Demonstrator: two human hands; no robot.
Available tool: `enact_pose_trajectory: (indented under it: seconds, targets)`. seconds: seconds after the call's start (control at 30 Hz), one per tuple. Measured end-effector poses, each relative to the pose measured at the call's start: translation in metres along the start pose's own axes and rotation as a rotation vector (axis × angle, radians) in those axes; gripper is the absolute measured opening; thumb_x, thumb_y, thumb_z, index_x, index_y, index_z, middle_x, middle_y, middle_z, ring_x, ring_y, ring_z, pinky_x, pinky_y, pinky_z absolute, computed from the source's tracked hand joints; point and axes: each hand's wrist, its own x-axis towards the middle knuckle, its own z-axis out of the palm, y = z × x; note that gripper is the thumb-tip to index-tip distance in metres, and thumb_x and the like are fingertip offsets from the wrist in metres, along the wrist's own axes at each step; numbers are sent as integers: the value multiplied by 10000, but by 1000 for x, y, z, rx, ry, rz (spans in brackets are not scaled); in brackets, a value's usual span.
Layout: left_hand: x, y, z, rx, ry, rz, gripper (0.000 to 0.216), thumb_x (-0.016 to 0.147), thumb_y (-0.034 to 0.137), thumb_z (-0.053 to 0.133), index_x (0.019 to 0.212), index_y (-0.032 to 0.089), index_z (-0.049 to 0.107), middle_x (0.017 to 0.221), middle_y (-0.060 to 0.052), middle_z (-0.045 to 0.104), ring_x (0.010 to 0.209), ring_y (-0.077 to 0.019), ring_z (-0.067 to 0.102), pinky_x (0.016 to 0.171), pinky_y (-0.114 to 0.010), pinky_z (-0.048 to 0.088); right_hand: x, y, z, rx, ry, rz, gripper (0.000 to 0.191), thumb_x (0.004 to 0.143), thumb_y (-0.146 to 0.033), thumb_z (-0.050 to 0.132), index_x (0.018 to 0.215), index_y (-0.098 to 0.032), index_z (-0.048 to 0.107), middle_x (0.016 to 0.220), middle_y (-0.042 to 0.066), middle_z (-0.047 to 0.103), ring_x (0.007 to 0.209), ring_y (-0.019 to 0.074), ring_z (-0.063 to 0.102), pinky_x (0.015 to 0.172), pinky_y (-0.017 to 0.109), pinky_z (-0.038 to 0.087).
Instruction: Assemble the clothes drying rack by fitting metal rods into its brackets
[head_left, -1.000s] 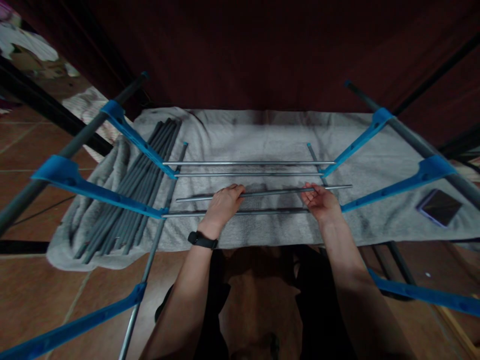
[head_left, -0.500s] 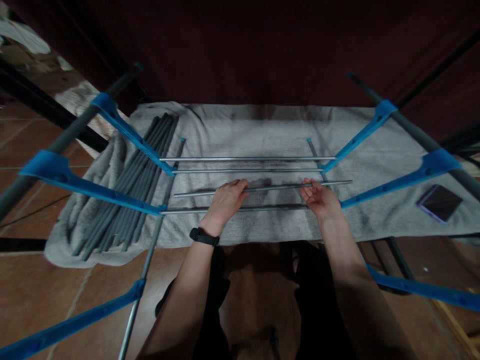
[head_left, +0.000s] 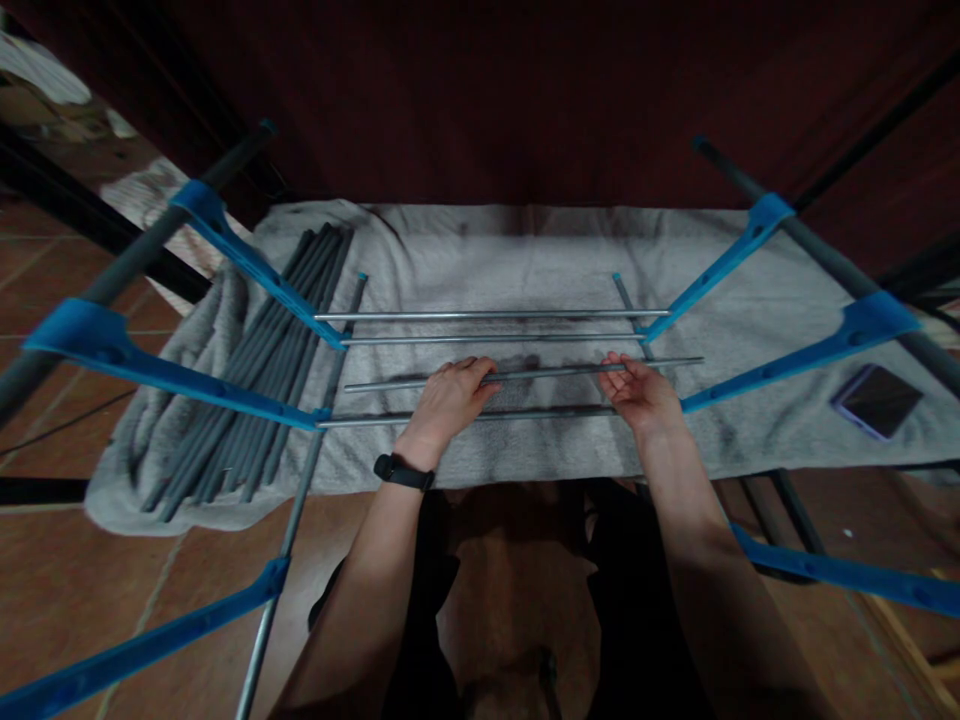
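The left hand (head_left: 450, 395) lies palm down with its fingers curled over a thin metal rod (head_left: 547, 373). The right hand (head_left: 641, 390) holds the same rod from the other side, fingers wrapped loosely around it and the palm turned partly upward. Both grips are closed on the rod, well apart from each other.

The rod is slender, round, smooth and dull silver-grey. Its long axis runs left to right across the person's front, with the right end slightly farther away than the left. It sits above a grey towel (head_left: 525, 260), between two fitted rails (head_left: 487, 327) on the far side and one fitted rail (head_left: 525, 413) on the near side, roughly parallel to all three.

- The rails seat into blue plastic brackets (head_left: 247, 262) that angle off thicker grey uprights on both sides.
- A bundle of grey tubes (head_left: 255, 385), matte and straight, lies lengthwise on the left part of the towel.
- A phone (head_left: 876, 400) with a dark screen lies flat at the towel's right end.
- A black wristband (head_left: 403, 472) circles the left wrist.
- The towel is napped and wrinkled; brown floor tiles (head_left: 67, 590) show below it.
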Motion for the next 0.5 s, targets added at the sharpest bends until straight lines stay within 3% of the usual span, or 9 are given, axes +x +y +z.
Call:
enact_pose_trajectory:
  seconds: [0.17, 0.5]
  targets:
    - [0, -3, -1, 34, 15, -58, 242, 934, 246, 581, 1174, 245, 605, 1058, -42, 709, 923, -231, 671, 829, -333, 476, -3, -1, 3, 7, 15, -17, 214, 949, -67, 484, 811, -195, 586, 713, -39, 684, 653, 75, 670, 666, 210, 595]
    - [-5, -18, -7, 120, 6, -151, 192, 916, 245, 571, 1092, 242, 648, 1040, -52, 698, 911, -236, 667, 788, -330, 479, 5, -10, -4, 47, 86, -34, 190, 953, -92, 493, 819, -207, 562, 684, -63, 647, 607, 64, 649, 584, 181, 577]
